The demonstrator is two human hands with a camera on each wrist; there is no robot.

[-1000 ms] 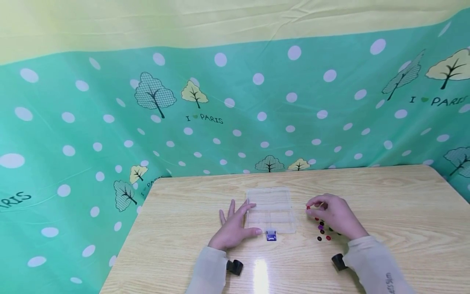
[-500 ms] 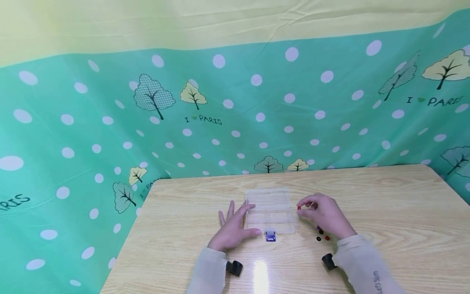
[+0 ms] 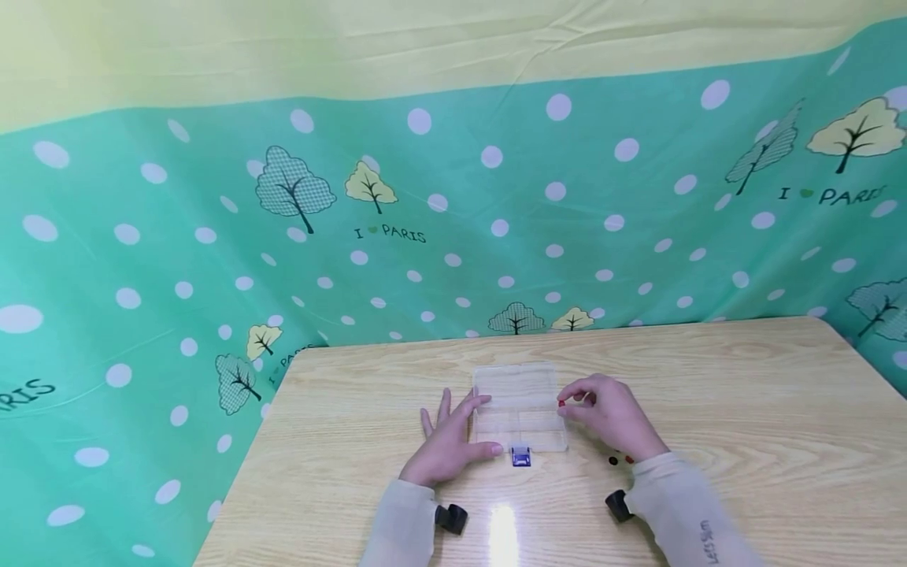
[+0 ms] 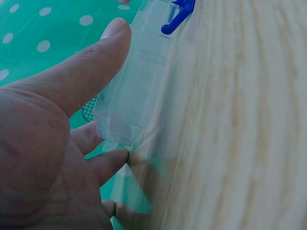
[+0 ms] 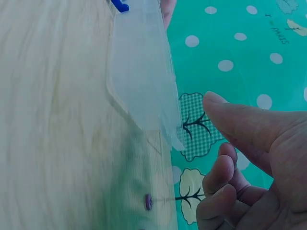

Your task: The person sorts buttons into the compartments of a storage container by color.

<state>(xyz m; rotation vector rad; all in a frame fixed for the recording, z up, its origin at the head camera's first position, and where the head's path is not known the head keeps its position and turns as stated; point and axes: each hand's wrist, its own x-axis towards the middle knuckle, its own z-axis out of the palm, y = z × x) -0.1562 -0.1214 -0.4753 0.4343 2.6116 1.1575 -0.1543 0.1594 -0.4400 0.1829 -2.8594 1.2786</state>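
Note:
A clear plastic box [image 3: 533, 439] lies with its lid [image 3: 515, 383] folded back on the wooden table. Dividers split its base, and a blue latch [image 3: 520, 457] sticks out at the front. My left hand [image 3: 445, 446] holds its left side, thumb at the front edge, index finger near the hinge, other fingers spread. Thumb and forefinger of my right hand [image 3: 612, 413] pinch a small red button [image 3: 562, 403] at the box's right edge. That button is hidden in the right wrist view, where a purple button [image 5: 148, 202] lies on the table.
Beside the right wrist lie a black button [image 3: 613, 461] and a red one, partly covered by the hand and sleeve. A green dotted curtain [image 3: 425, 276] hangs behind the table [image 3: 368, 394]. Each wrist wears a black camera.
My right hand has moved left with the red button, from over the loose buttons to the box's right edge. It now covers most of those buttons. The left hand stays in place.

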